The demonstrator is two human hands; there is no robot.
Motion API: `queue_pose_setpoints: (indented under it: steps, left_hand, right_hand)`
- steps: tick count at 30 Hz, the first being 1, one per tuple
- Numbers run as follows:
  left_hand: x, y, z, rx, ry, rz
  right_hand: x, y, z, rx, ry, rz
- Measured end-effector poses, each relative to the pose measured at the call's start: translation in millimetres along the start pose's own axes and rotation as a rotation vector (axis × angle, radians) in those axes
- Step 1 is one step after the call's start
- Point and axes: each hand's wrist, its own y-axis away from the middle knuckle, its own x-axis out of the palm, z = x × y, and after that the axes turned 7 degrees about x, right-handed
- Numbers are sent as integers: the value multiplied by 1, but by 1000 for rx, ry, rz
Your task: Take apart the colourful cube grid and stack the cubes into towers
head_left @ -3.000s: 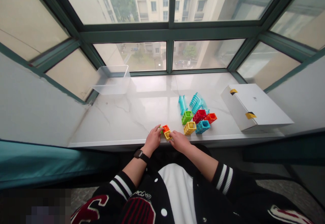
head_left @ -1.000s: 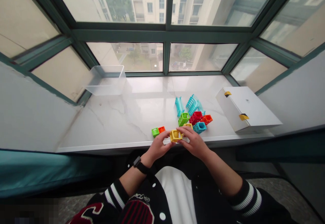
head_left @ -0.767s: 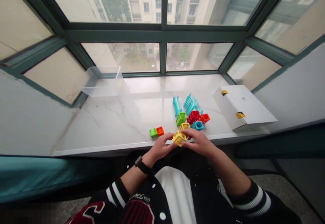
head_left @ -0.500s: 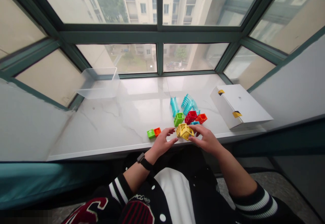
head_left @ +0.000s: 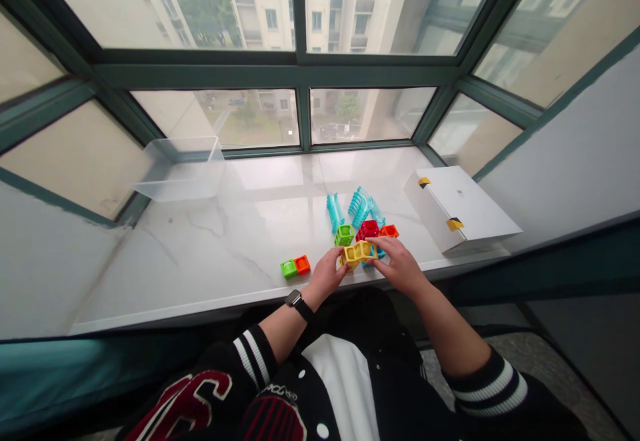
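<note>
Two hollow yellow plastic cube blocks [head_left: 357, 252] sit joined side by side, low over the sill's front edge. My left hand [head_left: 326, 275] holds their left end, and my right hand [head_left: 397, 264] grips them from the right with fingers across the top. A light blue block [head_left: 369, 264] is partly hidden behind them. To the left lie a joined green and orange block pair [head_left: 295, 266]. Just beyond my hands stand a green block [head_left: 344, 235], a red block [head_left: 368, 231] and an orange block [head_left: 389, 231], with teal comb-shaped pieces [head_left: 357, 207] behind.
The blocks lie on a white marble window sill [head_left: 225, 241]. A clear plastic box [head_left: 177, 169] stands at its far left, and a white cardboard box [head_left: 455, 207] with yellow-black tape at the right. Dark-framed windows rise behind.
The two yellow blocks, apart earlier, are now joined side by side between my hands. The view has swung, shifting everything left in the picture.
</note>
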Motion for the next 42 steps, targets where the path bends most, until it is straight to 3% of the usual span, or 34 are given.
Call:
queue_pose_setpoints:
  steps: [15,42]
  left_hand:
    - [1,2,10,77,-39,9]
    - [2,4,11,116,-71,18]
  right_hand:
    - [24,-24,-3,-41,82,77]
    - [24,-24,-2,-77,143,56]
